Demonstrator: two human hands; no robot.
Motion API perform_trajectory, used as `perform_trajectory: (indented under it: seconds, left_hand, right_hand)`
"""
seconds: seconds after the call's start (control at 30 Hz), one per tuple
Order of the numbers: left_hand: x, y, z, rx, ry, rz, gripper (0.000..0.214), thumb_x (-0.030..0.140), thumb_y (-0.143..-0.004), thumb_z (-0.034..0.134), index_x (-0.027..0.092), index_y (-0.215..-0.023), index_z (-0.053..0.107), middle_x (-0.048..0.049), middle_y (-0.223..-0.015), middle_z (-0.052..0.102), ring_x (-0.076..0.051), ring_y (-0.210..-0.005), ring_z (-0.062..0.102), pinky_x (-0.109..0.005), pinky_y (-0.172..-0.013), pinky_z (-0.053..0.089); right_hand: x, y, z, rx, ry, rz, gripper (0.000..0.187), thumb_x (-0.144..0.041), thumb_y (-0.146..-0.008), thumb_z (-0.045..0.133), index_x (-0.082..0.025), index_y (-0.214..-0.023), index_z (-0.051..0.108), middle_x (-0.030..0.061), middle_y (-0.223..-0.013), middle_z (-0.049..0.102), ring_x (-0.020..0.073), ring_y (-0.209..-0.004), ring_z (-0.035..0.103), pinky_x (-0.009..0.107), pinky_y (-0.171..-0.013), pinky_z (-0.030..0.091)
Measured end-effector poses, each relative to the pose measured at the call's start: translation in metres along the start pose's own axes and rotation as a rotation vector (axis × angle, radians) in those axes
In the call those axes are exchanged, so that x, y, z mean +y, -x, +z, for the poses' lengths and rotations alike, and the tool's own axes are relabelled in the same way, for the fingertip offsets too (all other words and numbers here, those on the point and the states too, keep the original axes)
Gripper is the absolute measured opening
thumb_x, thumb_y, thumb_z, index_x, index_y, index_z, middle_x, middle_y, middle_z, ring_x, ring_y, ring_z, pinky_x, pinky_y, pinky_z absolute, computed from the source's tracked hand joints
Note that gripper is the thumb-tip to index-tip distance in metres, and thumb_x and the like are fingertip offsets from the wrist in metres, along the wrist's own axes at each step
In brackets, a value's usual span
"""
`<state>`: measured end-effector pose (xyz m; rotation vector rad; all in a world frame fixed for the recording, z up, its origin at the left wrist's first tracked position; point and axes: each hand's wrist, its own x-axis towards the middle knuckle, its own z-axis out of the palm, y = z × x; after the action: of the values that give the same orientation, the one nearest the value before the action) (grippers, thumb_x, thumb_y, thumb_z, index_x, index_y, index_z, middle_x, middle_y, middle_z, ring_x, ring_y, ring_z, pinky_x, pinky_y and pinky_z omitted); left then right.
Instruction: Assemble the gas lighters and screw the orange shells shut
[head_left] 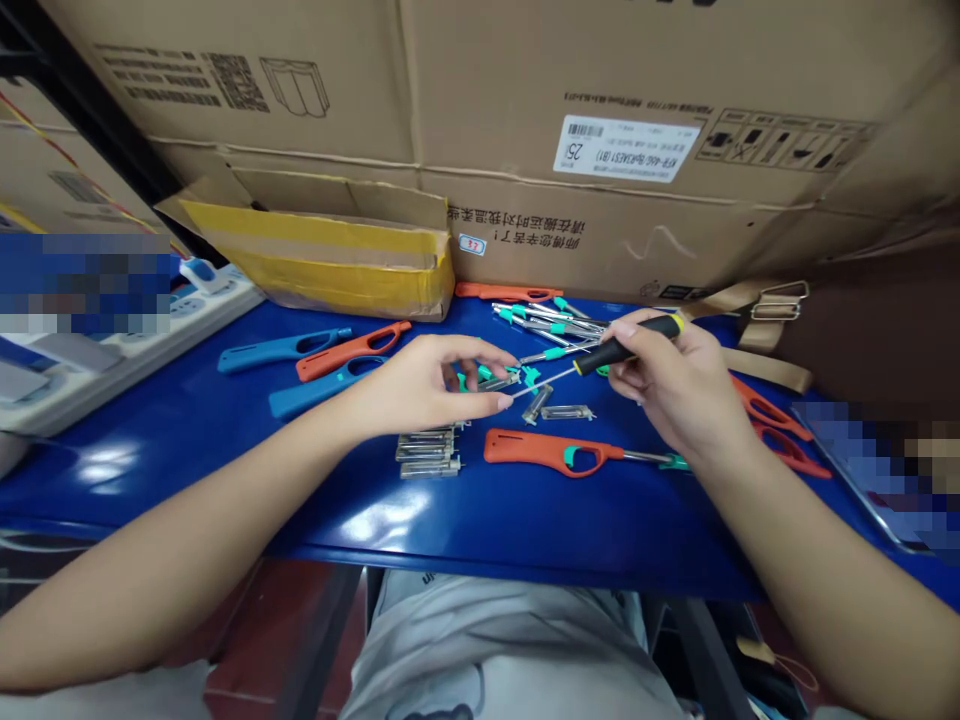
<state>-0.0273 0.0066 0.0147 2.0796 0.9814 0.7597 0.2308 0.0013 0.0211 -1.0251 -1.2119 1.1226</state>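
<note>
My right hand [679, 385] grips a black-and-yellow screwdriver [622, 347], its thin shaft pointing left and down. The tip meets the pinched fingers of my left hand [427, 385], which close on something small that I cannot make out. Both hands hover over a blue table [225, 450]. Just below them lies an orange lighter body [551, 450] with a green trigger. A stack of small metal parts [429, 452] sits under my left wrist, and two loose metal pieces [559, 408] lie between the hands.
Blue lighter shells [281, 350] and an orange shell [352, 350] lie at left. Green-tipped metal tubes [551, 322] are piled behind. More orange shells [776, 430] lie at right. A yellow-taped cardboard box [330, 255] and big cartons [600, 150] wall the back. A white power strip [150, 330] lies far left.
</note>
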Motion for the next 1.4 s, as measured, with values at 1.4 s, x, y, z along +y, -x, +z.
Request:
perform_trajectory:
  seconds: [1.4]
  left_hand:
    - [0.002,0.004,0.029,-0.074,0.071,-0.064,0.015,0.034,-0.086,0.076,0.022,-0.090,0.083,-0.0028,-0.088,0.081,-0.018,-0.077,0.074,-0.026,-0.070,0.057]
  right_hand:
    - [-0.001,0.004,0.003,0.053,0.078,-0.067,0.023,-0.037,-0.081,0.068,-0.024,-0.067,0.055,-0.0027,-0.059,0.041,0.0099,-0.047,0.033,0.025,-0.039,0.025]
